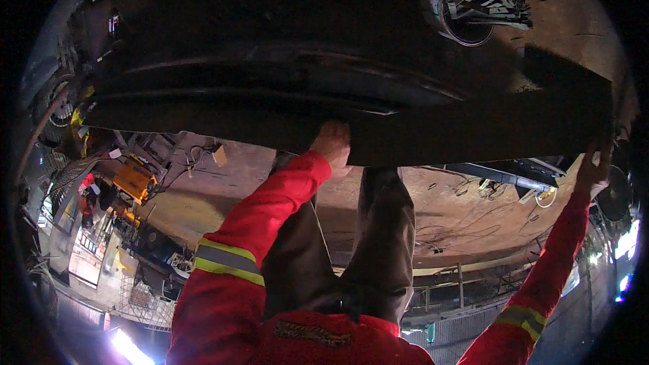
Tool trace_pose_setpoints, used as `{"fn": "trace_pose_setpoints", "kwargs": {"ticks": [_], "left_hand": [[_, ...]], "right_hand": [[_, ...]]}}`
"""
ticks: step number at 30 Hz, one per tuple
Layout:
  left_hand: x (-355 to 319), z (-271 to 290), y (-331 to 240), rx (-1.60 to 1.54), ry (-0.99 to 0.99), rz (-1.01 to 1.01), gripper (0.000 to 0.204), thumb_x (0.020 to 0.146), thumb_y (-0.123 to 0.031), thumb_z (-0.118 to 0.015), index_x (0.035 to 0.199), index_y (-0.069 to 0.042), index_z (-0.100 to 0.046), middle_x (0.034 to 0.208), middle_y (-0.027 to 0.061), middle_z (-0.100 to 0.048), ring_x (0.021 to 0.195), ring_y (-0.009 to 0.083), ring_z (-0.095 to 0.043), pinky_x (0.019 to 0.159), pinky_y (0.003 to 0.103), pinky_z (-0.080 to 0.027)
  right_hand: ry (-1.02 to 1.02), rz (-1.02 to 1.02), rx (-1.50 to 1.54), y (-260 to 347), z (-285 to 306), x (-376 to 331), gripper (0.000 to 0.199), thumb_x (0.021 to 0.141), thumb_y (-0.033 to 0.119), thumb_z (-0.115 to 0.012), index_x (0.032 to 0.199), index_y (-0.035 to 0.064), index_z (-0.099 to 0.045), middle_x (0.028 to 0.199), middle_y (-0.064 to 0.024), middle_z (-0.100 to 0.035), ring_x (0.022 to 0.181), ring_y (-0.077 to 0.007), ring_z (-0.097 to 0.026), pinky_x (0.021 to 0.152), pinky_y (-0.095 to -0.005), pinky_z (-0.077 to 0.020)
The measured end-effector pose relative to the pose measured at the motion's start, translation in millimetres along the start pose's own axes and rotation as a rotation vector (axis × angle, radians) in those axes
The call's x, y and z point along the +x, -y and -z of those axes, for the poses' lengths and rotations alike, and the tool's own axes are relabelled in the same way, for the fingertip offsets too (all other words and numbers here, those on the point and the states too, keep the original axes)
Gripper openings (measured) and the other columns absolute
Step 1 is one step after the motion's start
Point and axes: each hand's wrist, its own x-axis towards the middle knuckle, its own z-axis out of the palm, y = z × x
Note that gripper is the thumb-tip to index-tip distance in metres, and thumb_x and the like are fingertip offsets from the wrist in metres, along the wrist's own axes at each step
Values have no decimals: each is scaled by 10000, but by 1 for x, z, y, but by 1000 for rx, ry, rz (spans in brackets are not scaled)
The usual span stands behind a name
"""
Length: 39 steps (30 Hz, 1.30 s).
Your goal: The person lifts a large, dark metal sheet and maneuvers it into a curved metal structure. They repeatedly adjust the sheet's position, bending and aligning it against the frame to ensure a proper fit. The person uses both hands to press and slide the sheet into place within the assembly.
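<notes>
A long, dark metal plate (473,128) spans nearly the whole width in front of me, its lower edge at about knee height in the picture. Near the middle of that edge, my left hand (331,145) is closed on it, thumb side toward me and fingers curled over. My right arm reaches far out to the side, where my right hand (593,169) grips the plate's right end; its fingers are dim and partly hidden. Behind the plate, deep shadow hides most of its far side. Both sleeves are red with reflective bands.
At the far right stands a bucket (439,13) filled with thin metal strips (490,3). An orange machine (134,179) with cables sits on the left. A dark steel bar (503,176) and loose wires lie on the brown floor (446,209) to the right. My legs stand close behind the plate.
</notes>
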Motion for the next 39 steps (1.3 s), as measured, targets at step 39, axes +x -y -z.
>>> {"fn": "trace_pose_setpoints", "kwargs": {"ticks": [39], "left_hand": [[-20, -3, -32, 79, -81, 123, 850, 730, -229, -647, 1408, 32, -206, 1409, 281, -272, 1312, 422, -267, 1111, 488, -186]], "right_hand": [[796, -769, 51, -77, 1, -381, 384, 906, 71, -457, 1278, -25, -451, 1225, -190, -544, 1141, -295, -523, 945, -353, -425]]}}
